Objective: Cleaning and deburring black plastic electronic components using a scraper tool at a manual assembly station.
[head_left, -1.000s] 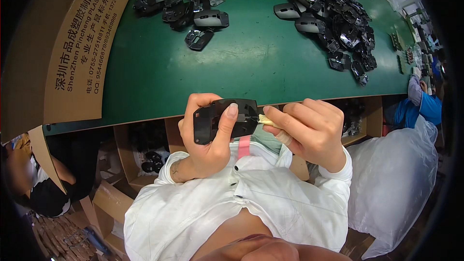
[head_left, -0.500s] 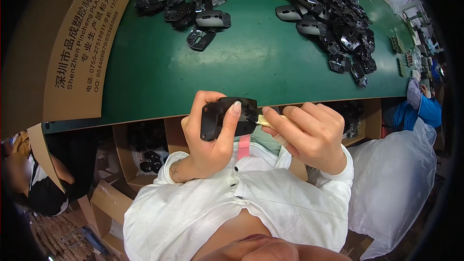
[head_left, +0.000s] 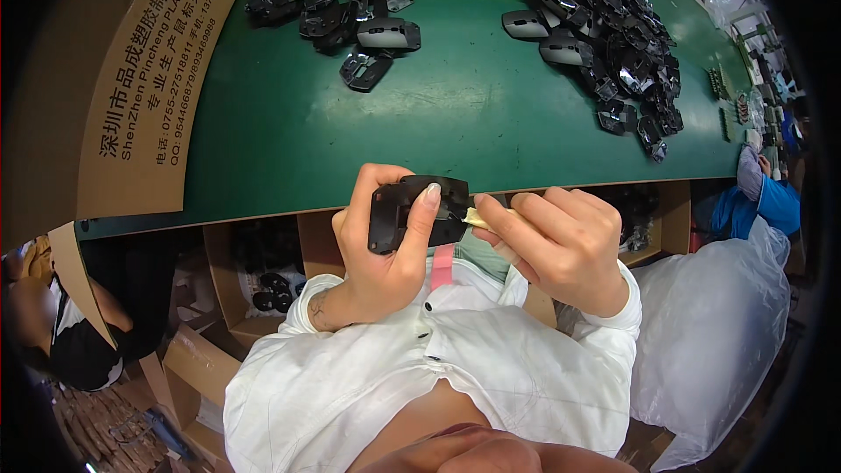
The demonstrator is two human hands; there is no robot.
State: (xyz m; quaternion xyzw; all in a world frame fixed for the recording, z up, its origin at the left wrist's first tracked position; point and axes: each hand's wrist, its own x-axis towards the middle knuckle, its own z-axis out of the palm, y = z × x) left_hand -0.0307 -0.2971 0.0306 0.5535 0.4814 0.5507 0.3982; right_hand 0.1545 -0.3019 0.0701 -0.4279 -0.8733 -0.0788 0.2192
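My left hand [head_left: 383, 264] is closed round a black plastic mouse shell [head_left: 383, 226], with the thumb lying across its open inner side. The shell is tilted in front of my chest, by the table's near edge. In my right hand [head_left: 568, 241] is a slim hand tool with a pale yellow, wrapped-looking handle [head_left: 477, 218]. Its tip meets the right end of the shell; fingers cover most of the tool, and its exact kind is hidden.
A green table [head_left: 438, 114] lies ahead. Heaped mouse shells stand at its far left [head_left: 326, 13] and far right [head_left: 613, 44]. A cardboard box [head_left: 144, 114] rises on the left. Boxes of parts sit under the table; a clear plastic bag [head_left: 714, 324] bulges at the right. Other people sit at both sides.
The mouse shell has turned slightly in my left hand, and its left end has shifted a little to the right. The tool stays at the shell's right end.
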